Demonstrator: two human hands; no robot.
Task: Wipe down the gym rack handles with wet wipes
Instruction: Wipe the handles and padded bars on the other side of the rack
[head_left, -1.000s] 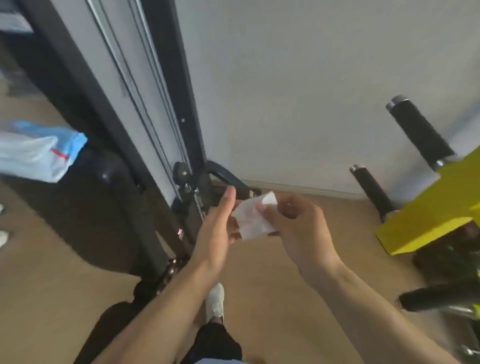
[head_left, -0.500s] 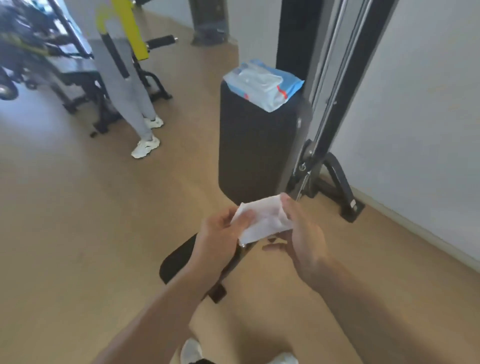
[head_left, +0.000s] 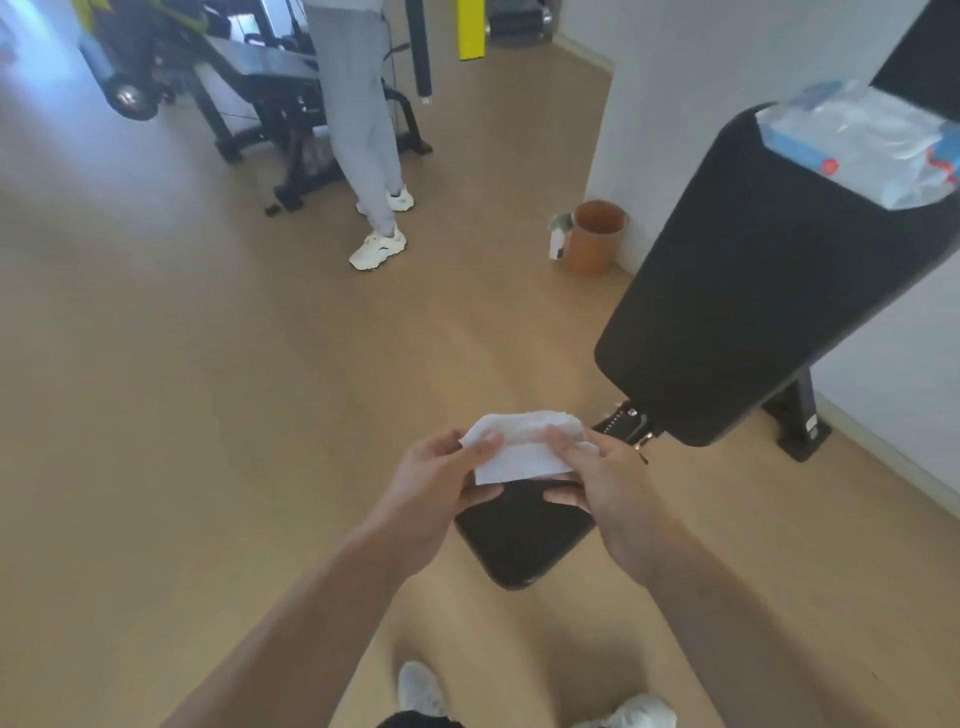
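A folded white wet wipe is held between both hands at the lower middle of the view. My left hand pinches its left edge and my right hand grips its right side. A blue and white wipes pack lies on top of the black padded backrest at the right. No rack handle shows in this view.
A black seat pad sits below my hands. An orange bin with a spray bottle stands by the wall corner. A person in grey trousers stands beside a black bench machine at the back. Wooden floor spreads left.
My view has swung left, away from the wall and rack upright toward the open room. Both hands keep hold of the wipe and have shifted their fingers on it.
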